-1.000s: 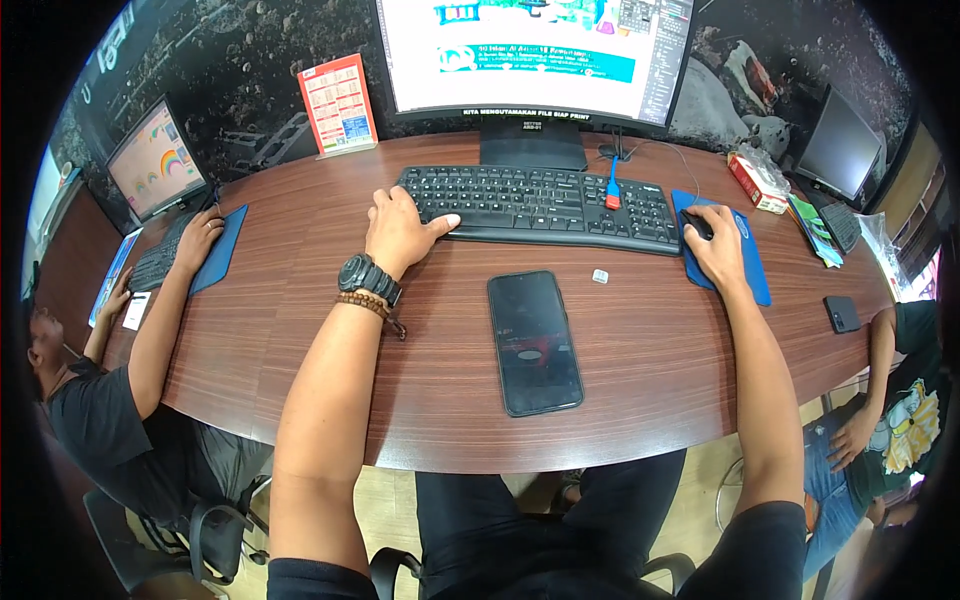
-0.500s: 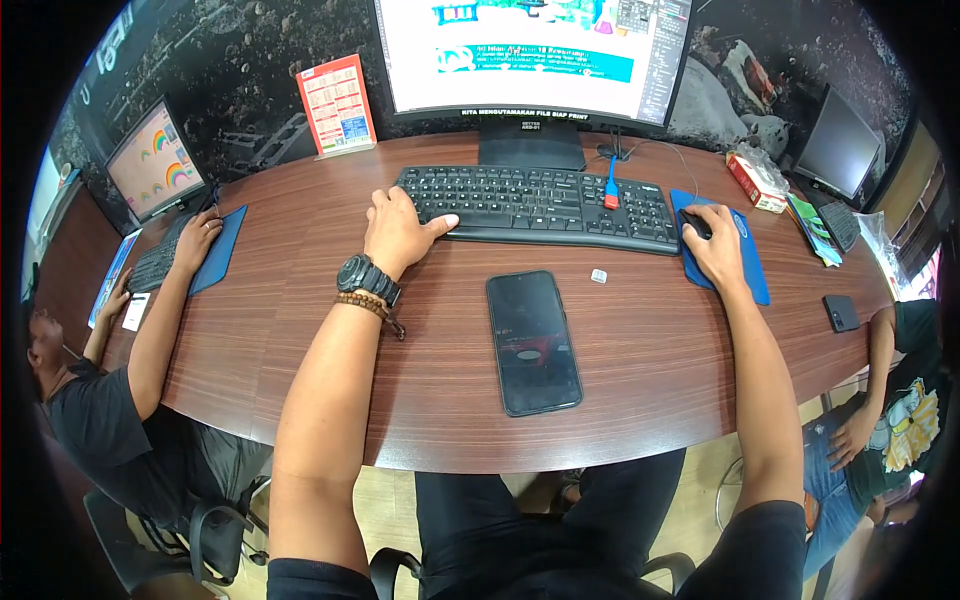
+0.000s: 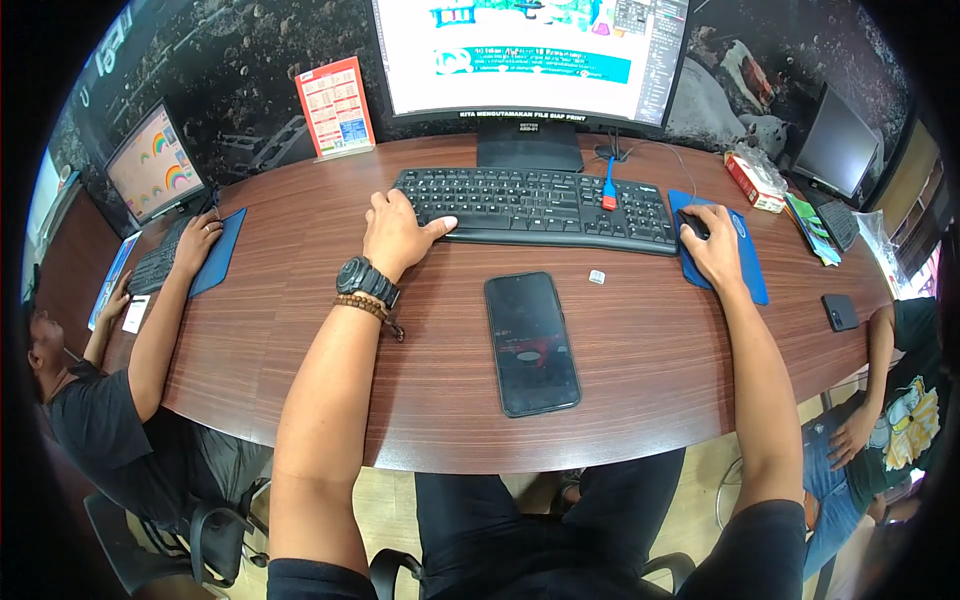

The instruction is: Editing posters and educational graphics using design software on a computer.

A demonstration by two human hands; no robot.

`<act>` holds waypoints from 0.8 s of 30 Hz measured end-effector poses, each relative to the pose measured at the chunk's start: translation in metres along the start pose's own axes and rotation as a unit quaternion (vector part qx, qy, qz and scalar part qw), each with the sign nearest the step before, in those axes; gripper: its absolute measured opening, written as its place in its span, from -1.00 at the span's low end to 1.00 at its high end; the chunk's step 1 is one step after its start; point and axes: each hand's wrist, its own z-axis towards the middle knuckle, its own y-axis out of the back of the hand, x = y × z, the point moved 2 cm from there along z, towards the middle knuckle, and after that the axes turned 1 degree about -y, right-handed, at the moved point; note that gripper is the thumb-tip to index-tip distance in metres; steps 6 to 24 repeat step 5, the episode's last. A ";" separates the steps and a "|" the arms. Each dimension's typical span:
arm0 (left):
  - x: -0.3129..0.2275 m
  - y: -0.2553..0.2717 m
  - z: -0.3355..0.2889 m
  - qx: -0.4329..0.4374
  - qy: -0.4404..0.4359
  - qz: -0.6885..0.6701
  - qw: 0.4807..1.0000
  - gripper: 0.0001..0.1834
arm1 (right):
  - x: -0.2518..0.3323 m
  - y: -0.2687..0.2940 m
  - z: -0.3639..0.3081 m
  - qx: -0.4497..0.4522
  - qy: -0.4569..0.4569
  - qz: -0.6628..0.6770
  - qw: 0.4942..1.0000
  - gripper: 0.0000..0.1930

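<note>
My left hand (image 3: 396, 234) lies at the left end of a black keyboard (image 3: 550, 205). Its fingers curve over the left keys, and the thumb stretches along the front edge; nothing is held. A black watch (image 3: 366, 279) and a string of brown beads (image 3: 362, 304) circle that wrist. On a blue mouse pad (image 3: 755, 285), my right hand (image 3: 716, 247) is wrapped over a black mouse (image 3: 692, 226), which it partly hides. A monitor (image 3: 530, 60) with a bright page of graphics stands behind the keyboard. Between my forearms a black phone (image 3: 532, 343) lies face up.
A small whitish piece (image 3: 597, 277) lies near the phone. A blue cable with a red end (image 3: 609, 190) rests on the keyboard. A red calendar (image 3: 336, 107) stands back left, a red-and-white box (image 3: 755, 182) back right. People sit at both sides; the left one works at another keyboard (image 3: 155, 265).
</note>
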 end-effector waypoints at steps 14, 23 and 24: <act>-0.011 0.001 0.000 0.029 -0.020 0.002 0.999 -0.05 | -0.006 -0.002 0.001 -0.006 -0.015 -0.013 1.000 -0.61; -0.011 0.001 0.000 0.029 -0.020 0.002 0.999 -0.05 | -0.006 -0.002 0.001 -0.006 -0.015 -0.013 1.000 -0.61; -0.011 0.001 0.000 0.029 -0.020 0.002 0.999 -0.05 | -0.006 -0.002 0.001 -0.006 -0.015 -0.013 1.000 -0.61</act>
